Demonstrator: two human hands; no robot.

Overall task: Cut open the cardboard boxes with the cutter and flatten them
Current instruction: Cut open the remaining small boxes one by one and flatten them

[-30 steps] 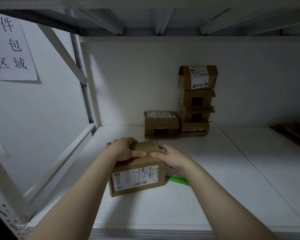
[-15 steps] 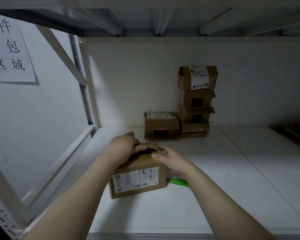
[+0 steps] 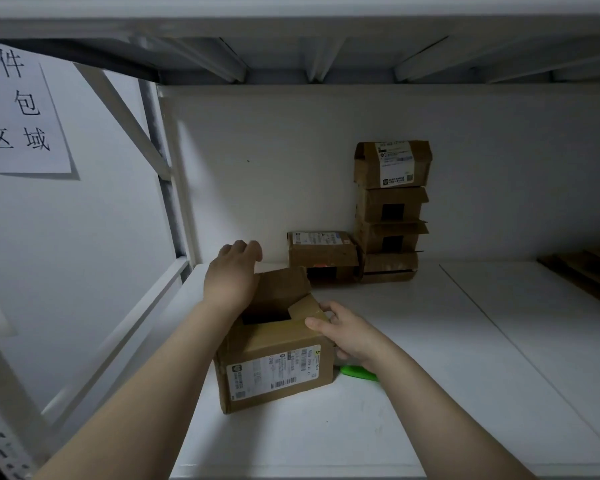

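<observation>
- Cardboard box sits on the white shelf, near the front edge and a bit to the left.
- It is small and brown. A white label with tiny print and a bar code is stuck on the side that faces the camera.
- Its top is open, with a dark hole in the middle. Shiny tape runs over the flaps next to the hole.
- The far flap stands up, and the left hand rests against it. The fingers are loose and a little bent, and they hold nothing.
- The right hand pinches the small flap on the right side of the box, thumb on top and fingers behind.
- A green cutter lies flat on the shelf, just beside the box on its right. The right wrist hides part of it.
- At the back wall, a stack of boxes stands tall, with a lone box just beside it on the left.
</observation>
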